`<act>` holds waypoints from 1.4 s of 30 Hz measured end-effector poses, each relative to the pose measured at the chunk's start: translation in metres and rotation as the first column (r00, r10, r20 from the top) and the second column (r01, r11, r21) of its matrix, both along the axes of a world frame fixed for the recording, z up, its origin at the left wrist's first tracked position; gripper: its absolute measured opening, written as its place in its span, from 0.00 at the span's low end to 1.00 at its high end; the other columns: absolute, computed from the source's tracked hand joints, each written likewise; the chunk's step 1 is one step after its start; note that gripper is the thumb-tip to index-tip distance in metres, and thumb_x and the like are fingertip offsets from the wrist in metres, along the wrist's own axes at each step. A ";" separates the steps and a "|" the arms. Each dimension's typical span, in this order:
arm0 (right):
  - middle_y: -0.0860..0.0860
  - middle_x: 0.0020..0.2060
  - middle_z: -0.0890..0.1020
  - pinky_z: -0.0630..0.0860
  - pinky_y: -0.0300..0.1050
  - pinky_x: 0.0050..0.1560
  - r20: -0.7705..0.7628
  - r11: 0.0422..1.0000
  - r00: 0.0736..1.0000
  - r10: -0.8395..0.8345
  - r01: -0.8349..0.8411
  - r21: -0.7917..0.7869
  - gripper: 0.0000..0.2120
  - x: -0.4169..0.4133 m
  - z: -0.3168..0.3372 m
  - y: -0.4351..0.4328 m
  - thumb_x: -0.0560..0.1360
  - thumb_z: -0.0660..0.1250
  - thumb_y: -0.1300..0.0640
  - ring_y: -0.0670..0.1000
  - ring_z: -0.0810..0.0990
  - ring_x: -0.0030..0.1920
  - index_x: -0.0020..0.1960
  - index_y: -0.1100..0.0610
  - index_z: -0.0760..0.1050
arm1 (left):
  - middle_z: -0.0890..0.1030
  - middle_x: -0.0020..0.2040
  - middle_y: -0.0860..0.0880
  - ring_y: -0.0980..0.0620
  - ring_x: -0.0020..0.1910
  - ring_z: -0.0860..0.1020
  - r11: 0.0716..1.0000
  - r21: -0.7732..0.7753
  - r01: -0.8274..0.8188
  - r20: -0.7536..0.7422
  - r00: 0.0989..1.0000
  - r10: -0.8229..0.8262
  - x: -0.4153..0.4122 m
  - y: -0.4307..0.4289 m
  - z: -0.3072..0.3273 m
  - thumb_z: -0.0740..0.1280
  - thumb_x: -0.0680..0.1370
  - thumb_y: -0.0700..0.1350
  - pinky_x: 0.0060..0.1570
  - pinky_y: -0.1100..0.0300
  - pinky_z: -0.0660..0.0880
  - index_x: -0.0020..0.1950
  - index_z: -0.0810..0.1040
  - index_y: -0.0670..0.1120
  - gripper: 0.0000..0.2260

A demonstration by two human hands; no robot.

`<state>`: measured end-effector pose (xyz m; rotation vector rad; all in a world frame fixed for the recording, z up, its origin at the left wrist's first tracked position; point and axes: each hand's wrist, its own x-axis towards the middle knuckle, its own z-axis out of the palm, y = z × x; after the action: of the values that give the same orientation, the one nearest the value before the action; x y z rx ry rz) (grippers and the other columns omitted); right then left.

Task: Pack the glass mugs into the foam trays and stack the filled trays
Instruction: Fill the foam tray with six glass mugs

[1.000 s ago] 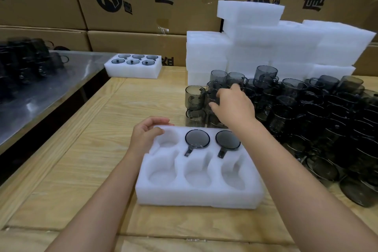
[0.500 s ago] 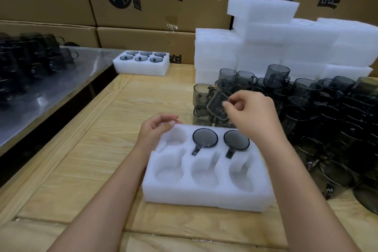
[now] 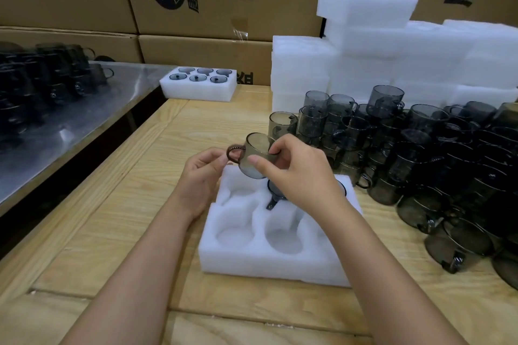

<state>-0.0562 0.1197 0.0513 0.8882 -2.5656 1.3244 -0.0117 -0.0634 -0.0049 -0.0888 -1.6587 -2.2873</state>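
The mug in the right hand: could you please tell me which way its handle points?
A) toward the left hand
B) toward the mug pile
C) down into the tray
A: the right hand grips the mug by its body, and the handle sticks out toward the left hand.

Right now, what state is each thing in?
Held mug: tilted, above the near tray.
Right hand: grips the mug.
Left hand: at its handle; grip unclear.
Near tray: partly filled.
Seated mug: in a back pocket.
Far tray: full, six mugs.
Loose mugs: piled at right.
Foam stack: stacked behind them.
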 end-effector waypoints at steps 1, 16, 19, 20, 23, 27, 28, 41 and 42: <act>0.45 0.31 0.77 0.67 0.33 0.33 0.020 1.000 1.000 -0.011 0.011 0.016 0.22 -0.001 0.000 -0.003 0.63 0.65 0.31 0.40 0.73 0.35 0.41 0.50 0.70 | 0.84 0.46 0.50 0.50 0.47 0.81 0.999 -0.016 0.040 -0.004 0.999 -0.040 0.002 -0.001 0.002 0.81 0.58 0.55 0.46 0.57 0.78 0.36 0.84 0.48 0.15; 0.49 0.57 0.77 0.70 0.43 0.52 -0.074 0.956 0.981 0.176 -0.153 0.249 0.29 -0.005 0.001 -0.015 0.72 0.64 0.37 0.50 0.74 0.57 0.66 0.52 0.71 | 0.80 0.59 0.41 0.46 0.50 0.81 0.959 -0.020 0.283 0.176 0.945 -0.275 0.009 -0.018 0.000 0.61 0.66 0.29 0.50 0.54 0.79 0.65 0.72 0.44 0.28; 0.48 0.60 0.72 0.69 0.44 0.55 -0.079 0.926 0.963 0.256 -0.221 0.306 0.28 -0.001 -0.002 -0.018 0.73 0.64 0.39 0.48 0.71 0.60 0.68 0.52 0.65 | 0.81 0.57 0.42 0.46 0.50 0.82 0.953 -0.004 0.303 0.181 0.938 -0.297 0.008 -0.021 -0.001 0.60 0.66 0.29 0.48 0.54 0.79 0.67 0.71 0.46 0.30; 0.48 0.60 0.71 0.68 0.43 0.55 -0.073 0.917 0.957 0.282 -0.246 0.314 0.28 -0.001 -0.003 -0.020 0.74 0.65 0.40 0.48 0.70 0.59 0.68 0.53 0.65 | 0.81 0.57 0.42 0.45 0.51 0.82 0.952 0.007 0.305 0.184 0.936 -0.301 0.008 -0.022 -0.001 0.59 0.66 0.28 0.48 0.54 0.79 0.67 0.71 0.46 0.31; 0.49 0.61 0.69 0.64 0.38 0.52 -0.028 0.898 0.941 0.336 -0.311 0.311 0.28 -0.002 -0.004 -0.023 0.74 0.66 0.43 0.47 0.69 0.60 0.69 0.55 0.64 | 0.81 0.56 0.40 0.43 0.51 0.81 0.952 0.032 0.304 0.198 0.932 -0.304 0.006 -0.023 -0.003 0.58 0.64 0.28 0.49 0.53 0.79 0.67 0.72 0.44 0.32; 0.49 0.64 0.67 0.64 0.39 0.61 0.052 0.897 0.934 0.353 -0.354 0.265 0.31 -0.002 -0.008 -0.024 0.75 0.66 0.46 0.47 0.67 0.64 0.73 0.54 0.59 | 0.78 0.61 0.39 0.42 0.56 0.78 0.957 0.005 0.289 0.206 0.936 -0.284 0.004 -0.021 -0.003 0.59 0.63 0.31 0.54 0.51 0.77 0.67 0.71 0.41 0.32; 0.49 0.65 0.67 0.65 0.42 0.64 0.061 0.899 0.934 0.351 -0.355 0.258 0.31 0.000 -0.010 -0.023 0.76 0.66 0.47 0.47 0.67 0.65 0.74 0.53 0.58 | 0.77 0.61 0.39 0.42 0.58 0.77 0.957 0.008 0.288 0.206 0.936 -0.284 0.005 -0.019 -0.002 0.59 0.63 0.32 0.54 0.51 0.76 0.68 0.71 0.40 0.31; 0.47 0.77 0.44 0.29 0.55 0.72 -0.044 0.689 0.936 0.350 -0.225 0.689 0.31 0.005 -0.020 -0.013 0.79 0.47 0.39 0.45 0.37 0.75 0.78 0.52 0.47 | 0.75 0.65 0.44 0.42 0.61 0.77 0.941 -0.226 0.251 0.259 0.947 -0.191 0.010 0.001 -0.002 0.70 0.71 0.45 0.57 0.47 0.74 0.69 0.70 0.58 0.27; 0.47 0.77 0.40 0.29 0.55 0.72 -0.027 0.661 0.934 0.356 -0.231 0.714 0.32 0.005 -0.021 -0.012 0.79 0.46 0.39 0.45 0.34 0.75 0.78 0.53 0.44 | 0.76 0.65 0.44 0.41 0.61 0.77 0.940 -0.225 0.257 0.254 0.947 -0.198 0.011 0.001 -0.002 0.69 0.72 0.42 0.58 0.46 0.73 0.69 0.69 0.60 0.28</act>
<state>-0.0509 0.1080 0.0308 1.5081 -2.8795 0.2013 -0.0010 -0.0627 -0.0068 -0.0840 -2.1630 -2.3042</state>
